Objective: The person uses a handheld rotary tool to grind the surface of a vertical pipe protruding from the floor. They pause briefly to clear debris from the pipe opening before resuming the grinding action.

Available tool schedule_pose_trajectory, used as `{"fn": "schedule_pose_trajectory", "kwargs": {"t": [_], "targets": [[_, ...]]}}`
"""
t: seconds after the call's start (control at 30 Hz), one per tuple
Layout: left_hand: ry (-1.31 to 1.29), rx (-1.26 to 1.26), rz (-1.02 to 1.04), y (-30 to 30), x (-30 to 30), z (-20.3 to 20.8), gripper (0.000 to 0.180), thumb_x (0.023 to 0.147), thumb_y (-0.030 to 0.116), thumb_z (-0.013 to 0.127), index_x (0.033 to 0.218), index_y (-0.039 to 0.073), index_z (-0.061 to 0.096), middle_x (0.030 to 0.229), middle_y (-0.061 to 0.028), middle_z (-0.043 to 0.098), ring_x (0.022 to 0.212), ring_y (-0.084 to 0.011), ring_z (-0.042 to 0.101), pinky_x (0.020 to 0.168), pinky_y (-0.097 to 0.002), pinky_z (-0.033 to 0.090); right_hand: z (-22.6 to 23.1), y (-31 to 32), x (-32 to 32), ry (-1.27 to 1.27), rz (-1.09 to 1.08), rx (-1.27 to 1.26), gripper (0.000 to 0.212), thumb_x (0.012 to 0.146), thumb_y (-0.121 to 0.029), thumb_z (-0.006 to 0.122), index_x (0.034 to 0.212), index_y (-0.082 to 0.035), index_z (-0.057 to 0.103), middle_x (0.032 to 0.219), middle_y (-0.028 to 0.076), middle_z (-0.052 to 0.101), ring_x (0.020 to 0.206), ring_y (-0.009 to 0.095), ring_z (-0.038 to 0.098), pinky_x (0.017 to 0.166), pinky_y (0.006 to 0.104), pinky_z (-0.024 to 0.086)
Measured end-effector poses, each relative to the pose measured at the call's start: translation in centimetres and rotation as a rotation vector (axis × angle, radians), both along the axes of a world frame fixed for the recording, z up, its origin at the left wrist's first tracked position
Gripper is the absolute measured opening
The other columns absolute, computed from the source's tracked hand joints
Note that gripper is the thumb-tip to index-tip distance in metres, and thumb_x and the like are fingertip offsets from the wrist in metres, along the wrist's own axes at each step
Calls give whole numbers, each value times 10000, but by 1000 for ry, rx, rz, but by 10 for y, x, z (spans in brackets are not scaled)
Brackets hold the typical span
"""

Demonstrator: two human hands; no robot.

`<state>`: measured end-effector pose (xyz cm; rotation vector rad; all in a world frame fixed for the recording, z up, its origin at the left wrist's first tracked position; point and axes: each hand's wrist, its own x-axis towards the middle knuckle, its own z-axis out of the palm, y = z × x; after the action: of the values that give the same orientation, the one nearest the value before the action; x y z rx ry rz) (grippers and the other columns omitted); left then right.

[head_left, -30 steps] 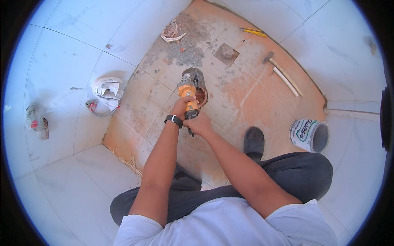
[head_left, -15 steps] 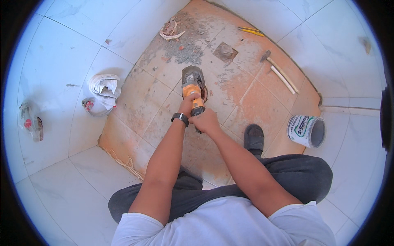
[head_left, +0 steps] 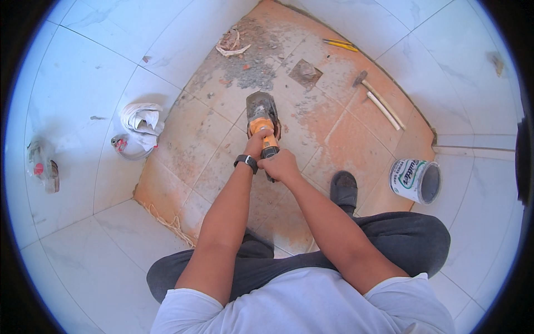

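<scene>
- I've got the orange angle grinder (head_left: 262,123) pressed down on the bare orange floor patch (head_left: 345,139), mid-patch, near the rubble.
- Left hand (head_left: 257,143) wraps the body, right hand (head_left: 281,166) the rear handle, both grips closed tight.
- Looks partway: tiles are off, grey rubble (head_left: 253,69) and rough spots remain.
- Hammer (head_left: 378,99) and paint can (head_left: 416,180) sit off right.

The person wears a plain white short-sleeved T-shirt (head_left: 303,303), its sleeves ending above the elbows — both forearms are bare. A black wristwatch (head_left: 245,162) with a dark band circles the left wrist. The legs are covered by dark grey trousers (head_left: 389,245), loose and creased, and one foot shows a dark grey slip-on sandal (head_left: 344,189) — rounded at the toe.
</scene>
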<state>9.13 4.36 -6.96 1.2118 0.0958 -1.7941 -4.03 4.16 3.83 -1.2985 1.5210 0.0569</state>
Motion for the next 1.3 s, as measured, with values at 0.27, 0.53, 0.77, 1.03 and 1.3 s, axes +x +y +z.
{"fn": "schedule_pose_trajectory", "kwargs": {"t": [0.27,0.53,0.77,1.03,1.3], "targets": [[-48,23,-14,-1,0,-5,308,928,261,718,1104,58,567,817,-113,697,651,-250,703,623,-372,606,0,-4,0,26,20,103,561,646,-358,843,1027,39,732,905,222,781,858,337,790,752,405,625],[-67,37,20,-3,-1,-9,240,894,202,739,1043,65,611,818,-72,673,667,-222,674,630,-364,574,3,-6,0,24,30,110,571,647,-358,843,1033,47,730,903,225,779,842,333,790,736,404,627],[-64,53,14,-2,0,-10,246,896,209,750,1041,67,611,814,-73,672,654,-220,671,625,-362,576,1,-7,-1,24,35,125,561,649,-358,843,1001,66,732,890,235,775,820,332,790,713,401,629],[-55,29,-1,-3,0,-17,276,921,259,716,1067,66,582,823,-102,695,653,-236,690,631,-358,595,5,-8,-2,13,14,124,541,652,-340,844,985,72,732,880,218,775,760,304,785,664,385,630],[-53,38,-25,-3,2,-17,286,911,275,727,1049,65,591,787,-96,691,628,-234,683,625,-363,594,6,-10,1,27,9,154,530,655,-325,848,987,71,732,879,212,774,764,295,785,647,384,631]]}}
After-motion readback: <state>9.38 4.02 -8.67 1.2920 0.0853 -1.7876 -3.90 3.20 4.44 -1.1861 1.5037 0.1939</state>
